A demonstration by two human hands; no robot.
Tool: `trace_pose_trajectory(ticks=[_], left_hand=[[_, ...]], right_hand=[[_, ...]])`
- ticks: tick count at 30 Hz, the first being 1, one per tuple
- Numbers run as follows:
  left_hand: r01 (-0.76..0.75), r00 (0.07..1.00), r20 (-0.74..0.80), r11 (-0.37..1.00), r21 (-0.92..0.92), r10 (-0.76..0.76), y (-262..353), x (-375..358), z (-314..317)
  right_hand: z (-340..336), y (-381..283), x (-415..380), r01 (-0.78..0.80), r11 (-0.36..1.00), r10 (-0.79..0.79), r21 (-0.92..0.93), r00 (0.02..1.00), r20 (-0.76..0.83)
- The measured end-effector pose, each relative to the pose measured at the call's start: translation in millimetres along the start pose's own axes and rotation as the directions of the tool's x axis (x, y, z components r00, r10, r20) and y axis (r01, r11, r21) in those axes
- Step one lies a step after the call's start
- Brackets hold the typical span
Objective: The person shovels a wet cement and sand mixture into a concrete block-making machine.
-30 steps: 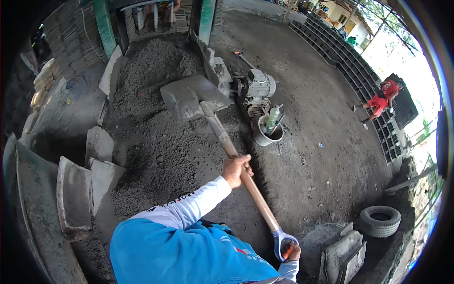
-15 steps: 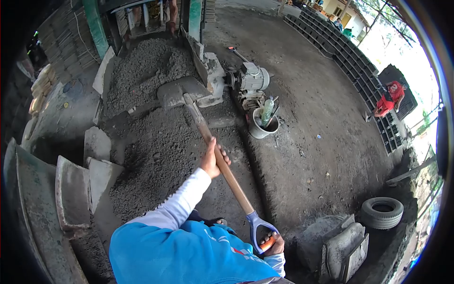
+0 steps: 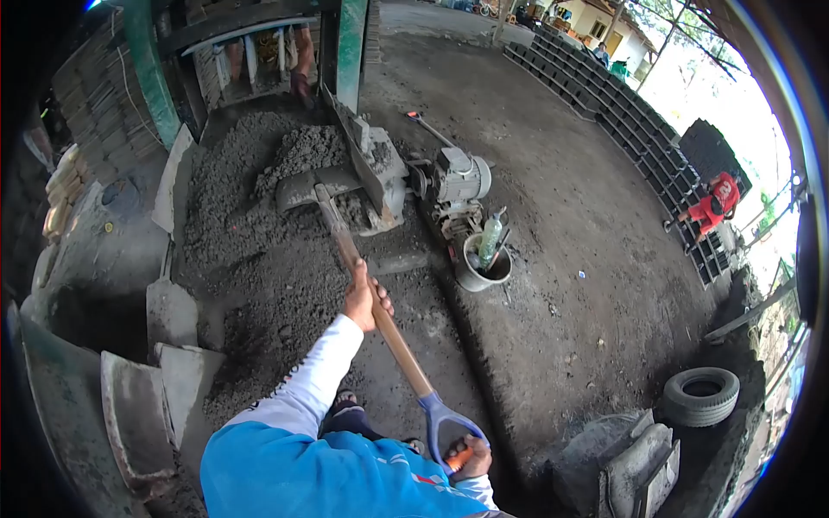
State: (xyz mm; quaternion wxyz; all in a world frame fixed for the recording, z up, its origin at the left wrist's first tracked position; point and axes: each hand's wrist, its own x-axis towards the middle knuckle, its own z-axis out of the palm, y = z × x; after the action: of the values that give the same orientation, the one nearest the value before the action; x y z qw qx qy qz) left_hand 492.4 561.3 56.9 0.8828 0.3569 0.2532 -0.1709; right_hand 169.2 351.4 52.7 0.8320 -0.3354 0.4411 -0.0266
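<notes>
A shovel with a wooden shaft (image 3: 399,345) and a blue D-shaped handle slants across the middle of the view. My left hand (image 3: 366,298) is wrapped round the shaft about halfway along. Closed on the orange grip of the handle, my right hand (image 3: 469,457) is near the bottom edge. The metal shovel blade (image 3: 298,190) is at the near side of a heap of damp grey mix (image 3: 229,181), with clumps of mix just beyond it. Whether its front edge is buried is hard to tell.
An electric motor (image 3: 462,177) stands right of the heap, near a bucket (image 3: 471,274) holding a bottle. A tyre (image 3: 701,397) lies at the right. Curved metal sheets (image 3: 129,414) stand at left. A person in red (image 3: 715,205) bends by stacked blocks (image 3: 596,95). Another person's legs (image 3: 302,60) show behind the heap.
The shovel and both hands have shifted slightly left in view, and the blade has tilted against the mix. My view has moved too. The person in red is bent lower.
</notes>
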Motion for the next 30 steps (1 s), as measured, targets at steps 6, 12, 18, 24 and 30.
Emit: trace_pose_trajectory(ticks=[6,12,18,24,30], left_hand=[[-0.074,0.997,0.020,0.997,-0.015,0.074,131,103,-23],[-0.126,0.989,0.066,0.991,-0.052,0.130,202,178,-23],[-0.125,0.985,0.112,0.989,-0.084,0.134,131,26,37],[-0.132,0.989,0.055,0.987,-0.088,0.137,136,99,-18],[0.021,0.880,0.459,0.954,-0.300,0.125,85,-62,62]], right_hand=[[146,25,45,0.042,0.998,-0.030,-0.050,0.977,0.210],[197,-14,47,0.221,0.964,-0.090,-0.149,0.795,0.600],[123,-76,-39,0.237,0.969,-0.227,0.075,0.720,0.656],[126,-12,18,0.157,0.987,-0.141,0.019,0.819,0.556],[66,-176,-94,0.741,0.658,-0.545,-0.131,0.590,0.596]])
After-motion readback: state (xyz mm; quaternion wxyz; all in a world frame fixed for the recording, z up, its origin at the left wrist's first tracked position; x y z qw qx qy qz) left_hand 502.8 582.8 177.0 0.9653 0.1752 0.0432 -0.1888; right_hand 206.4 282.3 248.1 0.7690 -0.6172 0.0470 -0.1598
